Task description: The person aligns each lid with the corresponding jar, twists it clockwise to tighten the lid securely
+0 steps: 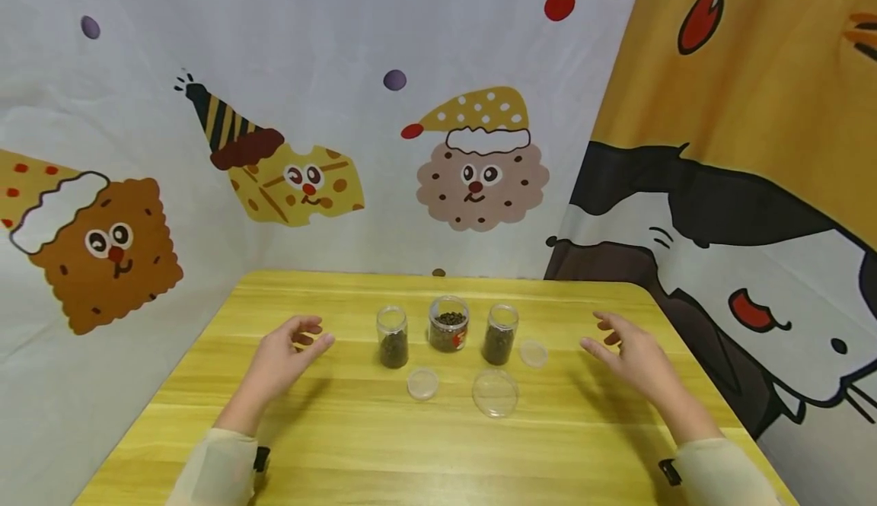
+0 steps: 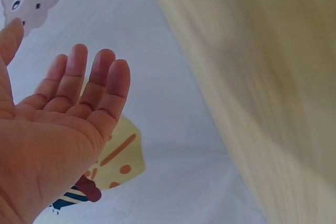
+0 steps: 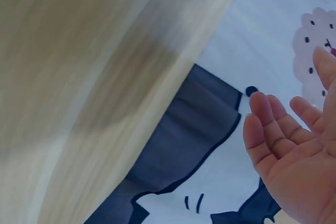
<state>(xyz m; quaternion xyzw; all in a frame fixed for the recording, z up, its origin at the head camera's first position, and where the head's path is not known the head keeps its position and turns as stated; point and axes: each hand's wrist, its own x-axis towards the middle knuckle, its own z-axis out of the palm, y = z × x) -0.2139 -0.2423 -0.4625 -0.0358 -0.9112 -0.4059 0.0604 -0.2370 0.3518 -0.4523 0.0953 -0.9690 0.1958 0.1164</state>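
Observation:
Both hands hover over the wooden table with nothing in them. My left hand [image 1: 284,354] is at the left of the jars, its fingers loosely bent; the left wrist view shows its bare palm [image 2: 58,129]. On the other side, my right hand [image 1: 630,354] is held apart from everything, fingers relaxed. Between them stand a narrow clear jar [image 1: 393,346] with dark contents, a wider jar [image 1: 448,331] with dark grains and a red label, and another narrow jar [image 1: 499,342] of dark contents. All three are uncovered.
A small round lid [image 1: 422,383] and a larger clear lid [image 1: 495,393] lie in front of the jars. Another small lid [image 1: 534,353] is right of the right jar. A cartoon-printed curtain [image 1: 329,34] hangs behind the table [image 1: 384,460].

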